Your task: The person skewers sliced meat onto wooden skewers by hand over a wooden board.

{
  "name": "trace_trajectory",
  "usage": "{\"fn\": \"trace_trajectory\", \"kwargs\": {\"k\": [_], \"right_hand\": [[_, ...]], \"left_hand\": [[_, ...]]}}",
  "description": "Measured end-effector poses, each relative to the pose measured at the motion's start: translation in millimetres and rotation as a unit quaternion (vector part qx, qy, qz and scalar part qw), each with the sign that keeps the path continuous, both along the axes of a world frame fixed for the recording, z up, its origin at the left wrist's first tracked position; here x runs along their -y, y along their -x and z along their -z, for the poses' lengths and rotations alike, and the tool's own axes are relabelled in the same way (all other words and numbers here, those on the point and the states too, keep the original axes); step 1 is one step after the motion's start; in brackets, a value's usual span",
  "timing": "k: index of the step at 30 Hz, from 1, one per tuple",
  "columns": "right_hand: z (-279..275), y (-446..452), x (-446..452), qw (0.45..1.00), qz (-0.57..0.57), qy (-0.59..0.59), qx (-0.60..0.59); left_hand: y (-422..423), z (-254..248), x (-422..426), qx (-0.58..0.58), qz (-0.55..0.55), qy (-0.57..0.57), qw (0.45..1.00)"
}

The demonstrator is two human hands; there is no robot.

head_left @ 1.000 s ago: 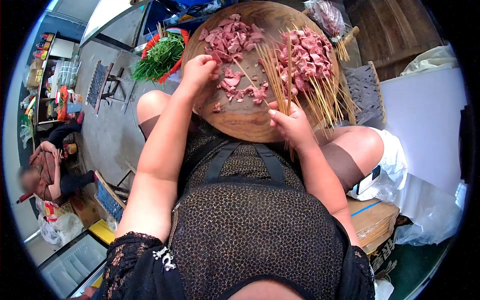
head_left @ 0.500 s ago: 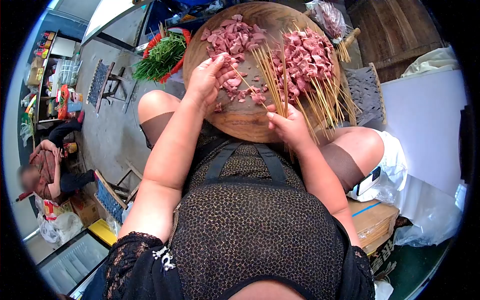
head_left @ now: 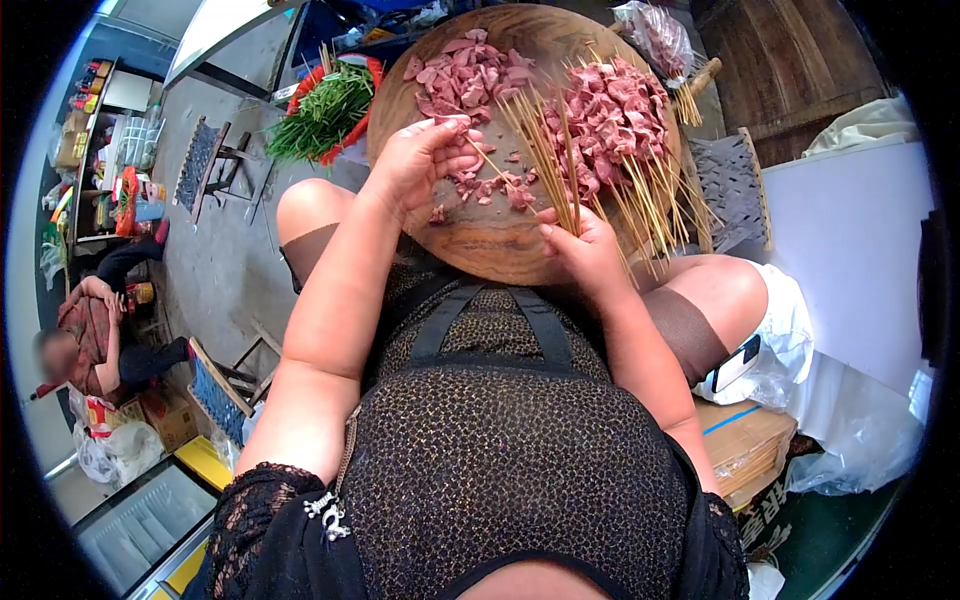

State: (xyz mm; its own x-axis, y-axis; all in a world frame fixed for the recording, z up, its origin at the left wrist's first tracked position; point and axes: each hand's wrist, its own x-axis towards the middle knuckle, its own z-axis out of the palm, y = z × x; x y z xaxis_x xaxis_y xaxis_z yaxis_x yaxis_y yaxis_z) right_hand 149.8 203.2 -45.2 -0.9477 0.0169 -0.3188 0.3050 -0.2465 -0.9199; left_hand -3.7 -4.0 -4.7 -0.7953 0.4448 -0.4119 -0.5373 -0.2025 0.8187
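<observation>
here, the meat-bearing skewer [head_left: 487,158] slants forward and left from the right hand [head_left: 580,245], whose fingers clasp it beside a bundle of bare skewers [head_left: 552,180]; over the tabletop [head_left: 490,245], its tip lies just beside the left hand [head_left: 430,155], seemingly pinching a scrap of meat [head_left: 459,120].

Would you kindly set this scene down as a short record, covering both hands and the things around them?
Surface: round wooden board
Left hand: fingertips brought together by the upper end of a single skewer; whether they grip meat is unclear
Right hand: closed around a bundle of thin sticks
Loose meat: piled at the board's far left
Skewered meat: heaped on the board's right
Greens: left of the board
</observation>
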Motion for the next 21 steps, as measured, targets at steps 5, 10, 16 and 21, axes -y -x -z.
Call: {"fn": "trace_trajectory", "kwargs": {"k": [5, 10, 16, 21], "right_hand": [[-4.1, -0.9, -5.6, 1.000, -0.007, -0.005, 0.008], [-4.2, -1.5, -5.8, 1.000, -0.018, 0.009, 0.011], [-3.0, -0.3, -1.6, 0.998, -0.003, 0.048, 0.040], [-4.2, 0.0, -0.6, 0.998, 0.002, 0.042, 0.040]], "left_hand": [[2.0, -12.0, 9.7, 0.021, 0.087, 0.009, 0.996], [1.1, -17.2, 13.0, 0.035, 0.132, 0.019, 0.990], [-4.8, -1.0, 6.0, -0.007, 0.074, -0.021, 0.997], [-7.8, -0.7, 2.2, -0.002, 0.019, -0.056, 0.998]]}}
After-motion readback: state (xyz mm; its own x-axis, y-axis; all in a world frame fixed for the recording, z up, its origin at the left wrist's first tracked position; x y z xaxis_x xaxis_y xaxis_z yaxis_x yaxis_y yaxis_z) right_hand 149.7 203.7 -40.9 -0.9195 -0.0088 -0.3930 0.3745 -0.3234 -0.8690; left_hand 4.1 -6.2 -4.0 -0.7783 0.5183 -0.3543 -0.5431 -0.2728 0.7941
